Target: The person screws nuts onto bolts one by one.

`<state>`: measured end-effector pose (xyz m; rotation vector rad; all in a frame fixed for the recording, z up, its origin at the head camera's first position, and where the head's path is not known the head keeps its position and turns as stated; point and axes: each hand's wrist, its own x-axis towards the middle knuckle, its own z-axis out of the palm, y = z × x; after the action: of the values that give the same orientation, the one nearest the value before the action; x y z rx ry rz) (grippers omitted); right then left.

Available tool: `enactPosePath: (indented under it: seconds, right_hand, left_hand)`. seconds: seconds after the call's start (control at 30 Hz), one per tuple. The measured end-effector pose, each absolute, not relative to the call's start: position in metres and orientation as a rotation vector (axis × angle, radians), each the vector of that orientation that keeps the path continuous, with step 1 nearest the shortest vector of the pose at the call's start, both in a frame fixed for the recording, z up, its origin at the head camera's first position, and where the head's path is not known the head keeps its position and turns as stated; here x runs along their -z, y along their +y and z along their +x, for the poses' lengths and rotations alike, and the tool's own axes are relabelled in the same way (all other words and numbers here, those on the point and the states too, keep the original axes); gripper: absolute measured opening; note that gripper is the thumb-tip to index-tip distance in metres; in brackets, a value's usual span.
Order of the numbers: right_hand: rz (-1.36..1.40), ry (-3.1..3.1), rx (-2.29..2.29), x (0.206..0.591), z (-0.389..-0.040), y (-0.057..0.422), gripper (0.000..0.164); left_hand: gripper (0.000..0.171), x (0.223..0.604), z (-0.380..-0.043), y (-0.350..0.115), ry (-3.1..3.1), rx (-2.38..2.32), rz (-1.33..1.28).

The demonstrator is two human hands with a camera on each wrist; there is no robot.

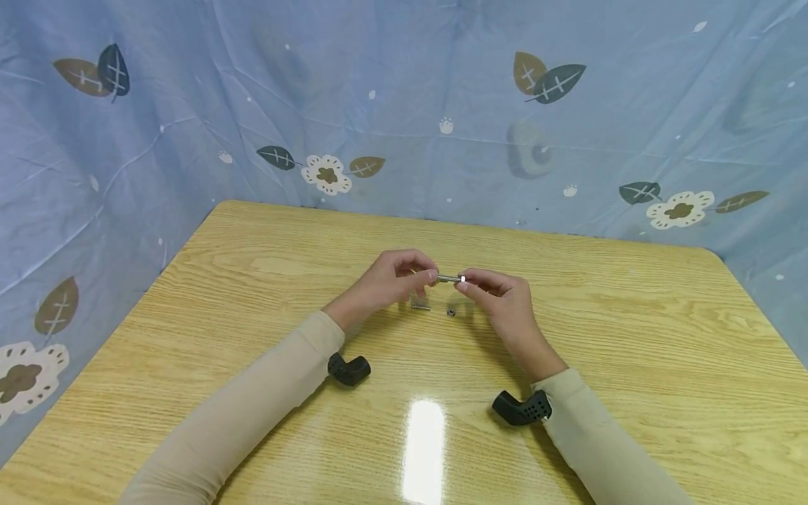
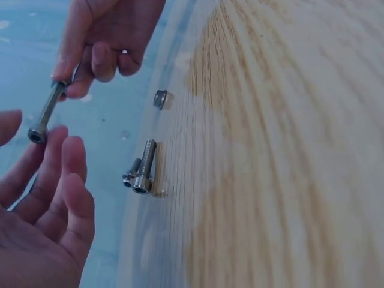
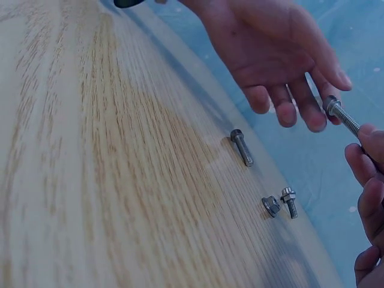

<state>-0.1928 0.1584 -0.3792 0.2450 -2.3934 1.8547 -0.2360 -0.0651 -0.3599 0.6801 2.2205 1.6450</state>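
Observation:
Between the two hands, above the table, a socket-head bolt (image 3: 345,117) is held up, its head toward the left hand. My right hand (image 1: 501,298) pinches the bolt's far end between thumb and forefinger, where a small bright nut (image 1: 463,279) shows at the fingertips. My left hand (image 1: 394,277) is around the bolt's head with fingers loosely bent; in the left wrist view its thumb stands off from the head, while the forefinger lies close behind it. Below the hands lie another socket-head bolt (image 3: 241,147), a shorter bolt (image 3: 290,203) and a flange nut (image 3: 271,206).
The wooden table (image 1: 252,266) spreads around the loose hardware. A patterned blue cloth (image 1: 404,105) hangs behind it and along the left side. Black wrist mounts (image 1: 349,369) stick out from the sleeves over the tabletop.

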Motion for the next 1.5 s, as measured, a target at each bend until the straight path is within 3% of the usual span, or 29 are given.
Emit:
enactPosePath:
  seconds: [0.67,1.0,1.5]
  right_hand:
    - [0.244,-2.378,-1.873,0.3798,-0.1931,0.1576,0.034]
    - [0.244,-2.371,-1.887,0.3798,-0.1916,0.1573,0.035]
    - [0.222,-2.384,-1.893,0.3781,-0.191,0.1575,0.037]
  left_hand:
    - [0.017,0.3602,-0.2347,-0.0643,2.231,-1.697,0.654]
    - [0.029,0.3615,-0.2373,-0.0625,2.234,-1.675,0.596]
    - [0.016,0.3608,-0.235,-0.0631,2.264,-1.711,0.624]
